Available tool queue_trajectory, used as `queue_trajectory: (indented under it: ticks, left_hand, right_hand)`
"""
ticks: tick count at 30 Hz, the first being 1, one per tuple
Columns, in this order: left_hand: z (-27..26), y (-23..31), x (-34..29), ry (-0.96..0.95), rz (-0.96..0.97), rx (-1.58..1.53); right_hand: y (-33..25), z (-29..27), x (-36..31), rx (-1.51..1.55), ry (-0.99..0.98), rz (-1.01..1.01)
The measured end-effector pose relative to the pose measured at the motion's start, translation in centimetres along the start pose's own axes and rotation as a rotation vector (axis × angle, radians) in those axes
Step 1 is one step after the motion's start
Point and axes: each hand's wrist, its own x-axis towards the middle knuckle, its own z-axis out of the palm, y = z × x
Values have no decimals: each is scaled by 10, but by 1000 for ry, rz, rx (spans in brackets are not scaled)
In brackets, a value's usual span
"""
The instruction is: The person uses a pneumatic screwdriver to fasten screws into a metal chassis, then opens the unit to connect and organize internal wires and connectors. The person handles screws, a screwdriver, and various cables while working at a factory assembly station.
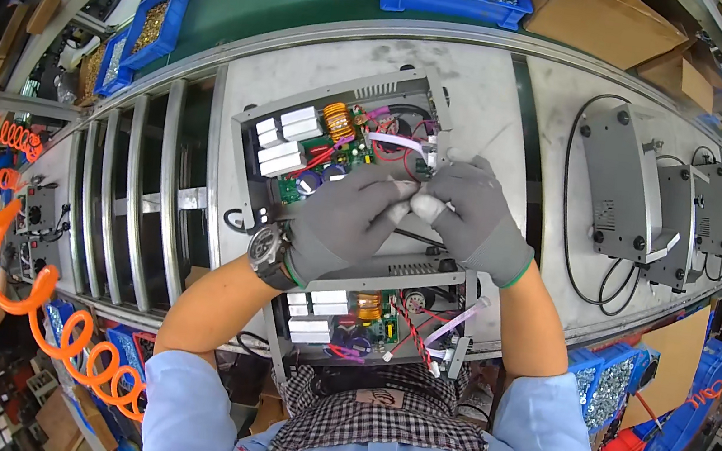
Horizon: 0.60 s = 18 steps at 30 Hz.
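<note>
Both my hands wear grey gloves with pale fingertips. My left hand (345,222) and my right hand (478,221) meet over the near right corner of an open grey metal case (378,93), their fingers pinched together. Whatever lies between the fingertips is too small or hidden to make out. Inside the case are a green circuit board (291,191), white blocks (301,124), a copper coil (336,120) and red and purple wires. A pale flat cable (397,142) runs toward my fingers. Closer to me sits a second open case (391,271) with similar parts and a loose pale cable (456,322).
Metal rollers (132,195) lie on the left, beside a coiled orange hose (43,284). Several grey housings with black cords (622,182) stand on the right. A blue bin of screws (452,5) and a cardboard box (602,25) are at the far side.
</note>
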Motion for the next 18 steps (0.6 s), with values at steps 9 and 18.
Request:
queue_trajectory:
  ticks: [9,18]
  left_hand:
    - [8,-1,0,-42,10,76]
    - [23,-2,10,97,67,-56]
  right_hand:
    - [-13,-5,-1,503,-164,397]
    - [5,-8,0,1153,-94,736]
